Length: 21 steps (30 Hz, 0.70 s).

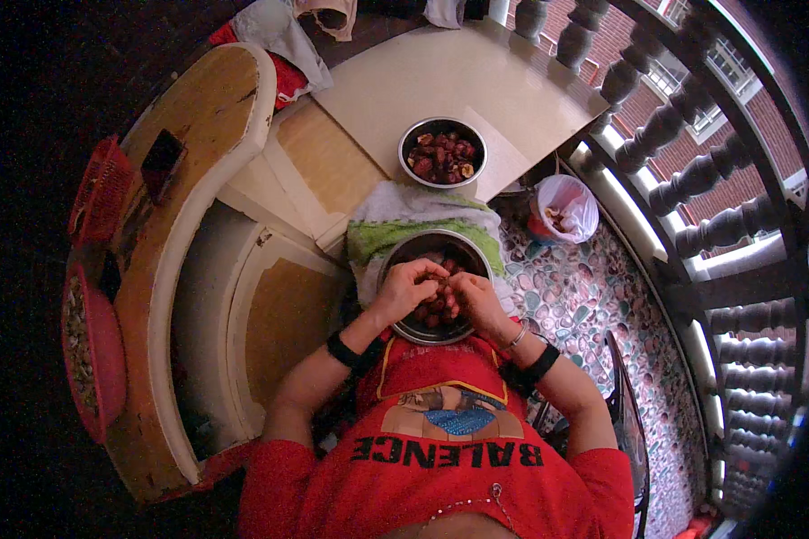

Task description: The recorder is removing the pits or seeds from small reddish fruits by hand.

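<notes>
On the lap, over a white and green towel point(418, 202), rests a metal bowl point(468, 240) of small dark reddish fruits point(438, 316); their exact kind I cannot tell. Both hands meet above it. My left hand point(411, 288) has thumb and index finger pinched together, and my right hand point(475, 300) is bent inward close beside it, fingertips nearly touching. A small reddish-brown piece seems to be between them, but the fingers largely hide it. Past the towel, a second metal bowl point(443, 122) on the board holds dark red pieces point(445, 158), some showing pale insides.
A pale board point(404, 81) lies ahead. Right of the towel stands a lined waste bin point(566, 209) with scraps inside. At left, a worn wooden cabinet top point(209, 101) carries a red basket point(101, 188) and a pink basin point(101, 357). A balustrade point(687, 155) curves along the right.
</notes>
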Motion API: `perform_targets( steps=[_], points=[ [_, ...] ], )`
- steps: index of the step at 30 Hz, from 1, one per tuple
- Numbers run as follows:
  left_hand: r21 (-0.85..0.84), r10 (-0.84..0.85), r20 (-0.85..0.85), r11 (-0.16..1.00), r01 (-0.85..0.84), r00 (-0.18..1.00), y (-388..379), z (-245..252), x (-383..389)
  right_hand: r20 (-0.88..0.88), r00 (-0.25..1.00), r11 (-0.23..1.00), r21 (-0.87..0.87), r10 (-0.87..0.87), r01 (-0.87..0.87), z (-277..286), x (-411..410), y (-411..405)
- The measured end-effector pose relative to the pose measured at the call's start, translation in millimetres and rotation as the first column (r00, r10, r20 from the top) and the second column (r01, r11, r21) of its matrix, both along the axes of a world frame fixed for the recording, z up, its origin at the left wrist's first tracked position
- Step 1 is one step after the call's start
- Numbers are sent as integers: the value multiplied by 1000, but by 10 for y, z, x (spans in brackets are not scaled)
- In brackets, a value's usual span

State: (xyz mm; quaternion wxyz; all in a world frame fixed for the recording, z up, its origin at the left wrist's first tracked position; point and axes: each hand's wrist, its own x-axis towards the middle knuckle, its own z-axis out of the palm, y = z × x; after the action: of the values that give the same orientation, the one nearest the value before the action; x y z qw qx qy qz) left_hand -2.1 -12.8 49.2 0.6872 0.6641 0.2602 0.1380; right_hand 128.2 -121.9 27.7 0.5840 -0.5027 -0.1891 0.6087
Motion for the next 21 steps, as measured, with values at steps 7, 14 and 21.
perform_targets(
  steps=[7,14,21],
  points=[
    [25,-4,-48,1000,5,999,-14,28,2,485,872,994,39,69,-101,-45,21,-49],
    [18,27,-29,999,-27,999,17,12,-8,403,912,992,57,77,-109,-101,-18,-46],
    [-178,185,50,969,-174,981,147,5,-56,523,852,977,182,-1,-110,-122,15,-80]
  ],
)
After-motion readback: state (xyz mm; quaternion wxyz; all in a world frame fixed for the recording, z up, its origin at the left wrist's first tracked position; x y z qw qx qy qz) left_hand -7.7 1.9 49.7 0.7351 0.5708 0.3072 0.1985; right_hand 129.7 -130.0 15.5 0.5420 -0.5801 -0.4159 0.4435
